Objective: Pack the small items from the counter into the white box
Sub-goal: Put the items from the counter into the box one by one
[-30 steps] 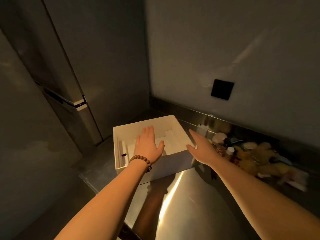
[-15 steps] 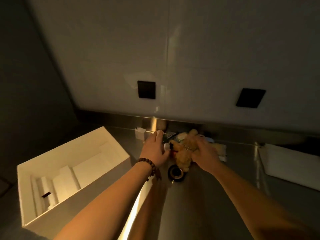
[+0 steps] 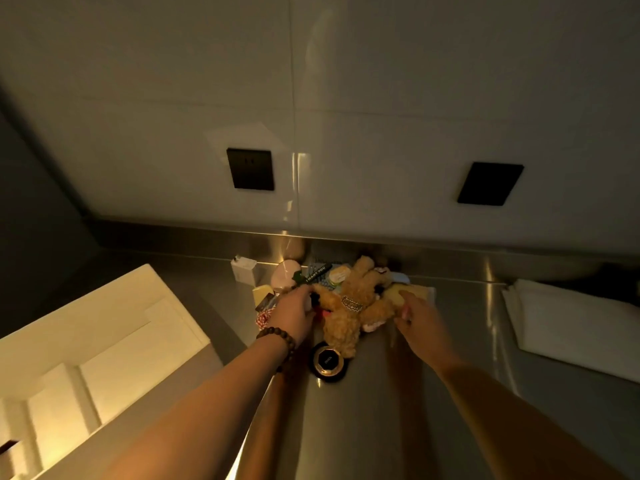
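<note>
Left hand [image 3: 294, 315] sits palm-down on the near-left edge of the pile of small items, fingers curled over something pale and small; whether it is actually gripped cannot be told, the fingertips being hidden. Beaded bracelet [image 3: 277, 337] on that wrist. Right hand [image 3: 420, 318] is at the pile's right side, fingers bent down onto a yellowish item [image 3: 398, 292] beside the plush toy [image 3: 349, 306]; grip likewise not visible. Plush lies between the two hands, touching both. Just nearer than the plush, between the forearms: a black round lid or tin [image 3: 327, 363], apart from either hand. Beyond the left hand: white plug [image 3: 244, 270], pink rounded object [image 3: 285, 275], a black tag with lettering [image 3: 317, 273], assorted packets, all close against the back of the desk [image 3: 381, 427]. White box [image 3: 104, 341] stands open well to the left of the left hand, with stepped white inserts inside; no small items seen in it, so packing is judged barely begun. Risks: the pile is tangled, so lifting the plush may drag lighter packets along and scatter them over the steel; the desk looks slick, so the round tin could slide if nudged by a forearm; light is dim, small pieces are easy to miss.
</note>
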### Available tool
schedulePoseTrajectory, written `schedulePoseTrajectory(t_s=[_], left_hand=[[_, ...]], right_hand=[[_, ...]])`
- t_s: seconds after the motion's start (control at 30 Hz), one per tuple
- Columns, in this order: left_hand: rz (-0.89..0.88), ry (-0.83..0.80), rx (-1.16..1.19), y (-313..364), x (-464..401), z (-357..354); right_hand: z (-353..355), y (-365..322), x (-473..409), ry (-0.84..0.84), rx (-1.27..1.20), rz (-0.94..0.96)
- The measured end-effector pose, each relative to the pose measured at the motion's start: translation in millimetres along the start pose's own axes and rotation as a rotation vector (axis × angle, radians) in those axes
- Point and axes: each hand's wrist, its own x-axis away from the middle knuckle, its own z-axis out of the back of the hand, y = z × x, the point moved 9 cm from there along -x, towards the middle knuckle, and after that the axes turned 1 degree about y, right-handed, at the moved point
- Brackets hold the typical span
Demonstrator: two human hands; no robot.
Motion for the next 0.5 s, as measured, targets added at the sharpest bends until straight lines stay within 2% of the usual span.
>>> schedulePoseTrajectory(t_s=[0.13,0.23,0.3,0.5], left_hand=[[0.032,0.001,0.008,-6.1,-3.1,7.0],[0.027,0.024,0.081,1.5,-2.6,25.9],[-0.007,0.065,0.09,12.1,-0.2,47.9],[-0.133,0.214,0.128,31.3,23.6,135.9]], right_hand=[[3.9,12.6,-6.1,0.027,0.032,-0.098],[26.5,-9.5,-7.9,0.152,-0.05,-0.041],[40.0,-35.9,-8.7,0.179,-0.089,0.015],[44.8,-155.1,-5.2,-0.022,-0.322,0.238]])
